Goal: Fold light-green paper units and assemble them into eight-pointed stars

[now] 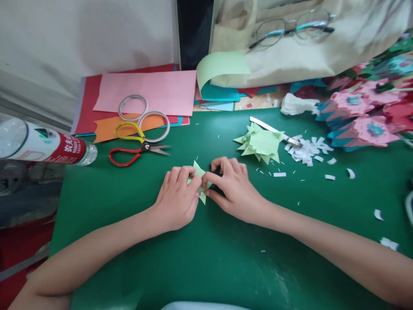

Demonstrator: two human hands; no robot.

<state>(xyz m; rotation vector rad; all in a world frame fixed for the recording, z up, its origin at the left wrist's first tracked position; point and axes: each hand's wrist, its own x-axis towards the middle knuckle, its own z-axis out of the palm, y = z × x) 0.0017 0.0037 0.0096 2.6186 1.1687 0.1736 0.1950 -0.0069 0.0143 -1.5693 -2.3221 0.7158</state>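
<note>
Both hands meet over a small pale green paper piece (199, 170) with pointed tips, low over the green table. My left hand (178, 196) is closed on its left side, fingers bent over the paper and covering much of it. From the right, my right hand (231, 189) pinches the paper's edge between thumb and index finger, its other fingers curled. Beyond my right hand lies a stack of pale green star-shaped papers (260, 142), with a craft knife or tweezers-like metal tool (267, 125) partly beneath it.
Red-and-yellow scissors (145, 147) and two tape rolls (158, 138) lie back left, near coloured sheets (145, 90) and a bottle (48, 142). White paper scraps (308, 150) and paper flowers (361, 112) are at right. Glasses (292, 30) rest on a cloth bag (274, 64) behind.
</note>
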